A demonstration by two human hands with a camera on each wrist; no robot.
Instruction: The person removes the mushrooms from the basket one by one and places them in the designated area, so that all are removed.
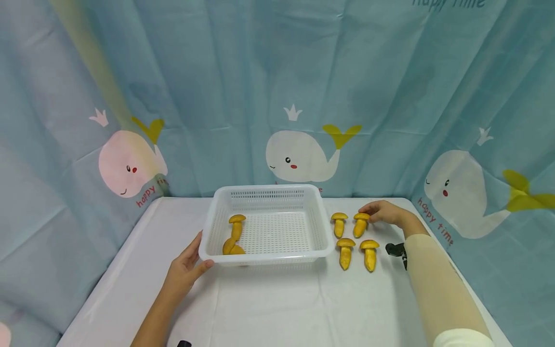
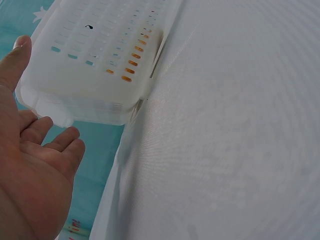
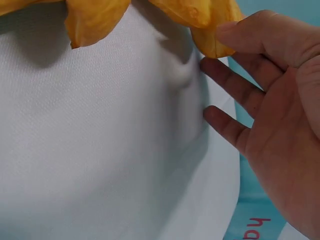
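A white perforated plastic basket (image 1: 277, 259) sits on the table, with a few yellow toy mushrooms (image 1: 236, 229) lying along its left side. My left hand (image 1: 184, 270) holds the basket's front left corner, thumb at the front rim and fingers along the side; the left wrist view shows the fingertips (image 2: 70, 142) curled by the rim. Right of the basket, mushrooms stand in two rows of two, caps toward the back. My right hand (image 1: 387, 213) pinches the back right mushroom (image 1: 360, 227) by its cap, between thumb (image 3: 240, 35) and index finger, other fingers spread.
Beside the basket are the back left mushroom (image 1: 339, 225), front left mushroom (image 1: 345, 254) and front right mushroom (image 1: 370, 256). A white cloth covers the table (image 1: 269, 303). Blue curtains (image 1: 243, 96) with printed whales enclose its back and sides. A black strap piece (image 1: 395, 249) shows by the right forearm.
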